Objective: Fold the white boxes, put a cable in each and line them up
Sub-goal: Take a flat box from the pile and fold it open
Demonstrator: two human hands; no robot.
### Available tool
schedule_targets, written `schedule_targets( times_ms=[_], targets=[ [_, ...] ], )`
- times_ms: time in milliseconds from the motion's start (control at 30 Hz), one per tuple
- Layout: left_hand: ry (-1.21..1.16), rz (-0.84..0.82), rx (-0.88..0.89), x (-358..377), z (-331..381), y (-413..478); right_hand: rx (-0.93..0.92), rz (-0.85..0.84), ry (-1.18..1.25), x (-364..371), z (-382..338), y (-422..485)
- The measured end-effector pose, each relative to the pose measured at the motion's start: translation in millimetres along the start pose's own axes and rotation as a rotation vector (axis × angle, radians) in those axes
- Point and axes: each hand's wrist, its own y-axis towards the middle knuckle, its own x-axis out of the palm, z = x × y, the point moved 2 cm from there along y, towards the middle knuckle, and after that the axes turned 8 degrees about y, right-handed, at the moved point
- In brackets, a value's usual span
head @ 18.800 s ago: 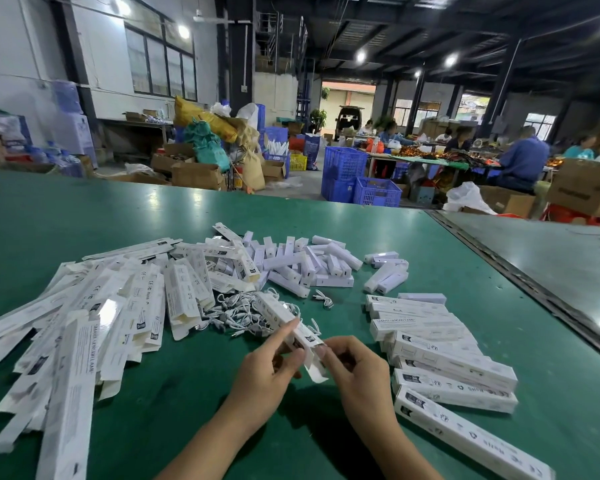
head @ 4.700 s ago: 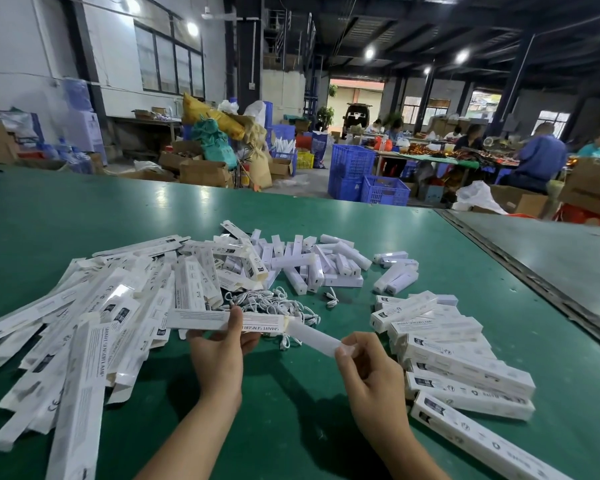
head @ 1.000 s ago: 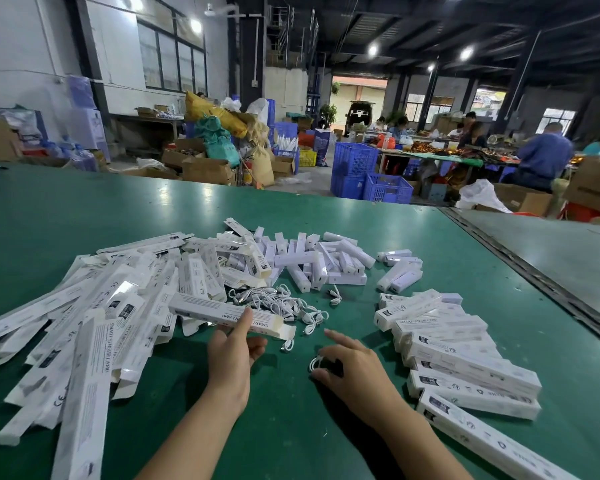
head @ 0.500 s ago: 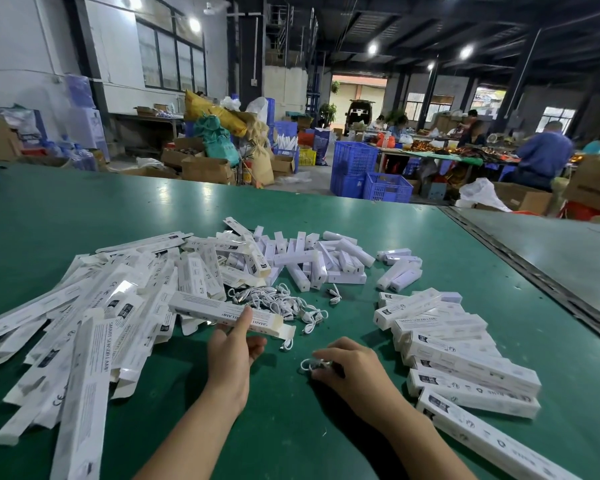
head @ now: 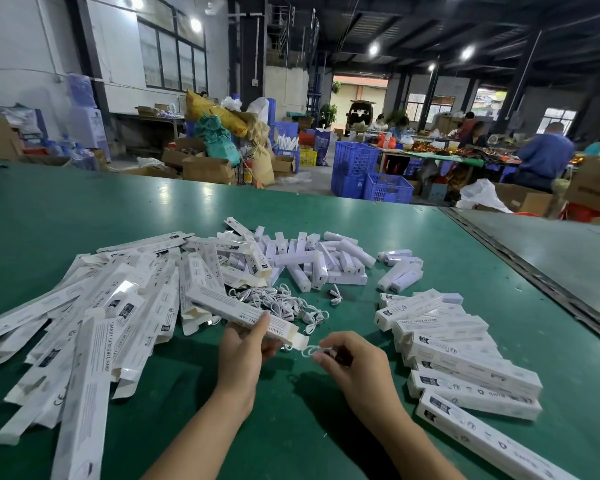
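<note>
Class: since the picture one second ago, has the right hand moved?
Yes. The right hand has risen off the table with a cable, toward the box.

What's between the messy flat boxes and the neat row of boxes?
A tangle of white cables, seen in the head view; nearer, the left hand and right hand.

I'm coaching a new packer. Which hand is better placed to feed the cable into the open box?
The right hand: it pinches the coiled cable just beside the open end of the box, which the left hand grips.
</note>
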Motion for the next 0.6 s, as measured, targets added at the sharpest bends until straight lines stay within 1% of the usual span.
schedule_targets(
  times_ms=[67, 133, 267, 300, 367, 400, 433, 467, 500, 567, 600],
  targets=[
    [0.117, 0.020, 0.056, 1, -1, -1, 0.059, 0.030, 0.099, 0, 3, 0],
    [0.285, 0.021, 0.129, 1, 0, -3, 0.100, 0.025, 0.192, -1, 6, 1],
    [0.737, -0.020, 0.204, 4, 2, -9, 0.137, -0.002, 0.347, -3, 10, 3],
    [0.847, -0.012, 0.216, 4, 2, -11, 0.138, -0.004, 0.374, -3, 11, 4],
    [0.997, 0.071, 0.293, 3, 3, -15, 0.139, -0.008, 0.434, -3, 12, 4],
    [1.023, 0.112, 0.384, 3, 5, -17, 0.143, -0.010, 0.467, -3, 14, 4],
    [1.001, 0.119, 0.502, 4, 8, -19, 0.147, -0.011, 0.496, -3, 15, 4],
    [0.951, 0.077, 0.601, 5, 12, -22, 0.148, -0.013, 0.522, -2, 16, 4],
    [0.904, 0.002, 0.657, 6, 15, -26, 0.147, -0.013, 0.548, -2, 16, 4],
    [0.891, -0.146, 0.716, 11, 18, -34, 0.151, -0.011, 0.601, -1, 17, 5],
    [0.914, -0.180, 0.748, 14, 17, -36, 0.154, -0.012, 0.624, -1, 18, 5]
  ],
)
